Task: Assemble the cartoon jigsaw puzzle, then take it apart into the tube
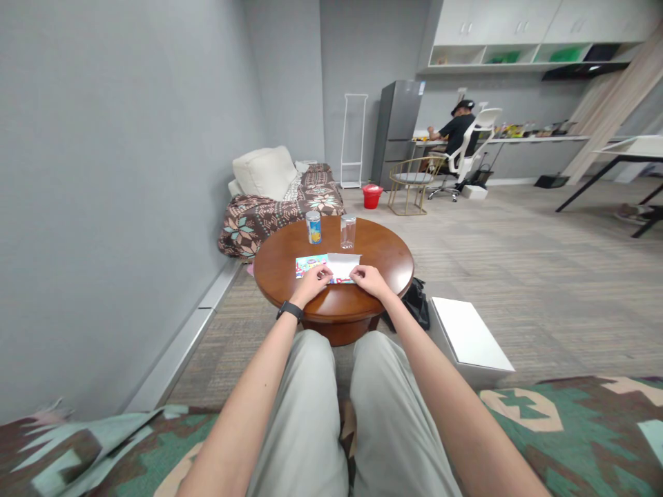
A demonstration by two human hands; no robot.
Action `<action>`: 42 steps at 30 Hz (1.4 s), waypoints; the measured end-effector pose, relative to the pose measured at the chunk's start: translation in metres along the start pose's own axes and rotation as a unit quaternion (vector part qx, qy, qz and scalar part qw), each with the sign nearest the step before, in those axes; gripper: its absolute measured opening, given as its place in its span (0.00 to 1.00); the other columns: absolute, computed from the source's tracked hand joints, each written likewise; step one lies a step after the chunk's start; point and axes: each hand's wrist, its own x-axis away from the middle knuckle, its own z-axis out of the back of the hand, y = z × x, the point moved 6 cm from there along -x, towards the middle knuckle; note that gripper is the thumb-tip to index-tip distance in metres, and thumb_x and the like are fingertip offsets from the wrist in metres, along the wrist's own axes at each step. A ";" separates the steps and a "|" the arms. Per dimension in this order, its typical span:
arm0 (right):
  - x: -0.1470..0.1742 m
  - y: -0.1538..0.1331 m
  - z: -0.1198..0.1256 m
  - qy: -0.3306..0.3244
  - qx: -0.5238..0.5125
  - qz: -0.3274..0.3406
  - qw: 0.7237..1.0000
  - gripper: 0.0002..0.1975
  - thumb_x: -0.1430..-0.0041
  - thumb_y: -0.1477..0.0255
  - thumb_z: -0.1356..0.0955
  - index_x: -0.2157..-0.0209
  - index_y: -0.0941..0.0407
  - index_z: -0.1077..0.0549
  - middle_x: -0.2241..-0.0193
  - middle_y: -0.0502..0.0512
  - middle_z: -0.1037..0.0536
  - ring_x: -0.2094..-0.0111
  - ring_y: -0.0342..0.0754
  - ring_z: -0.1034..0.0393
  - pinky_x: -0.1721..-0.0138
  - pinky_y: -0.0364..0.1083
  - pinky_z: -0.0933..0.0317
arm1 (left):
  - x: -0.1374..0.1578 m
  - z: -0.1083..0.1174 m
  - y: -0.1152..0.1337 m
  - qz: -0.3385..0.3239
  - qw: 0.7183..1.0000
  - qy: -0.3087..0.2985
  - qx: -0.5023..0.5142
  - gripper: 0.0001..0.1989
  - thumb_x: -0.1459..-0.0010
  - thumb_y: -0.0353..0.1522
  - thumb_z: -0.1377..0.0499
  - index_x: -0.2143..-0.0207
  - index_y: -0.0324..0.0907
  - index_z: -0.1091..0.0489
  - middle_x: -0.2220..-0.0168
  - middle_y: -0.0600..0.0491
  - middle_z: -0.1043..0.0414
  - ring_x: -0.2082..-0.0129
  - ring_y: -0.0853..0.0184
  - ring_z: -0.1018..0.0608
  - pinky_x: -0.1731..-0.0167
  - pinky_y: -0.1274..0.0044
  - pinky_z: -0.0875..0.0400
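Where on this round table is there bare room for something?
On the table, right of the clear jar and right hand, to the rim; also left of the blue-labelled jar and printed sheet. Crowded middle: left hand and right hand at the sheet, jars beyond.

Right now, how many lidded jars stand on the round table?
2: the blue-and-yellow jar on the far side of the table, and the clear jar just right of it. None appears hidden.
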 end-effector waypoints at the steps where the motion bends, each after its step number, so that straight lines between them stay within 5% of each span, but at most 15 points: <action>1: 0.000 0.000 -0.001 -0.002 0.001 0.000 1.000 0.07 0.48 0.73 0.34 0.75 0.56 0.24 0.74 0.52 0.21 0.70 0.47 0.28 0.64 0.44 0.38 | 0.000 0.000 0.000 0.001 1.000 -0.001 -0.001 0.03 0.45 0.30 0.42 0.70 0.41 0.29 0.67 0.52 0.25 0.66 0.65 0.26 0.60 0.73 0.31; 23: 0.000 -0.007 -0.005 0.017 0.134 0.084 0.987 0.09 0.46 0.78 0.35 0.74 0.56 0.22 0.71 0.57 0.23 0.65 0.51 0.32 0.58 0.47 0.39 | 0.004 -0.004 0.007 -0.005 0.998 -0.012 -0.057 0.06 0.50 0.25 0.43 0.72 0.39 0.26 0.71 0.53 0.26 0.70 0.67 0.27 0.65 0.75 0.32; 32: 0.002 -0.009 -0.003 0.028 0.144 0.077 0.986 0.09 0.45 0.77 0.34 0.73 0.56 0.21 0.70 0.57 0.24 0.64 0.51 0.32 0.59 0.47 0.39 | 0.006 -0.007 0.009 -0.023 0.996 -0.040 -0.071 0.07 0.49 0.34 0.34 0.74 0.40 0.23 0.70 0.51 0.26 0.71 0.66 0.28 0.66 0.75 0.34; 42: 0.003 -0.012 0.001 0.034 0.129 0.062 0.989 0.10 0.41 0.73 0.35 0.70 0.57 0.22 0.70 0.58 0.22 0.65 0.51 0.31 0.59 0.47 0.39 | 0.001 -0.008 0.002 -0.018 0.996 -0.048 -0.079 0.13 0.41 0.37 0.40 0.73 0.40 0.23 0.72 0.51 0.24 0.69 0.64 0.26 0.64 0.73 0.35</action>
